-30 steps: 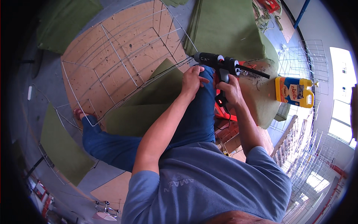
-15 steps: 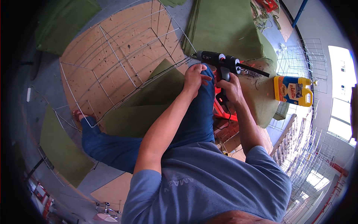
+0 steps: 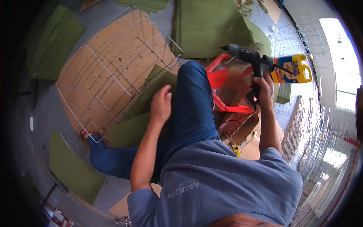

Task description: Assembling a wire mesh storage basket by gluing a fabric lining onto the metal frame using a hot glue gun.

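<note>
In my right hand [image 3: 266, 89] is a dark glue gun [image 3: 249, 55], gripped by its handle. Its nozzle points to the upper left, a thin black stick juts from its back, and a small red light glows low on the handle. My left hand [image 3: 162, 106] hovers beside my bent knee, over a green fabric sheet [image 3: 130, 128]; its fingers look loosely stretched, and I see nothing in them. Past that hand, a metal wire frame [image 3: 100, 60] lies over a brown board [image 3: 124, 53] on the floor. The nozzle is apart from the frame.
A thick stack of green fabric [image 3: 208, 28] lies ahead. On the right stands a yellow jug [image 3: 303, 70], just behind the glue gun. A red stool [image 3: 217, 77] is beside my knee, with the gun's cord hanging near it. More green sheets [image 3: 75, 166] lie at left.
The glue gun has swung right and back from the wire frame in my right hand. My left hand has dropped left and down, from above my knee to beside it.
</note>
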The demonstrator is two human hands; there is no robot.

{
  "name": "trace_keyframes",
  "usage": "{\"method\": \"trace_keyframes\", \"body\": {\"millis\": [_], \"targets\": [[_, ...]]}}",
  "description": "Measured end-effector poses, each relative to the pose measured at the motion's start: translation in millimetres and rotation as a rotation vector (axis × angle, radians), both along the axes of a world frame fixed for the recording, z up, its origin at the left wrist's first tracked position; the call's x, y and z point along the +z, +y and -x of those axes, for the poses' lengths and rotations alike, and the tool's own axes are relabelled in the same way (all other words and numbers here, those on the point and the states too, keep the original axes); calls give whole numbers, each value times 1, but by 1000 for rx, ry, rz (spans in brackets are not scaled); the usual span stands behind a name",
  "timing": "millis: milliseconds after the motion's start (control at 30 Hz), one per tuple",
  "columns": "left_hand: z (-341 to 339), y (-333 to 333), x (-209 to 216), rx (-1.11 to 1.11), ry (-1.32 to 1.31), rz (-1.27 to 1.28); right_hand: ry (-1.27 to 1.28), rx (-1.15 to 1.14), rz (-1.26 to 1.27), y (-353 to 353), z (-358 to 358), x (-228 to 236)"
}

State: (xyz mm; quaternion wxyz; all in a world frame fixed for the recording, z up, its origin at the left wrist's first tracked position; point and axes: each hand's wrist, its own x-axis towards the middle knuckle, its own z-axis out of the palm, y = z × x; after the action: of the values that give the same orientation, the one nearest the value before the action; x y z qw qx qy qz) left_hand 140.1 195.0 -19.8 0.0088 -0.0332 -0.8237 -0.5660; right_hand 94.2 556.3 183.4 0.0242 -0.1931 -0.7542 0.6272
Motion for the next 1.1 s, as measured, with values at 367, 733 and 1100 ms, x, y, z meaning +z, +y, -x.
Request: {"method": "trace_keyframes", "body": {"millis": [367, 733, 1100], "targets": [[-34, -53, 11, -545, -689, 326, -238, -183, -210, 148, -28, -67], [-75, -114, 77, -155, -267, 378, 188, 777, -540, -120, 14, -51], [-106, -131, 117, -238, -120, 413, 5, 1081, -1073, -187, 102, -153]]}}
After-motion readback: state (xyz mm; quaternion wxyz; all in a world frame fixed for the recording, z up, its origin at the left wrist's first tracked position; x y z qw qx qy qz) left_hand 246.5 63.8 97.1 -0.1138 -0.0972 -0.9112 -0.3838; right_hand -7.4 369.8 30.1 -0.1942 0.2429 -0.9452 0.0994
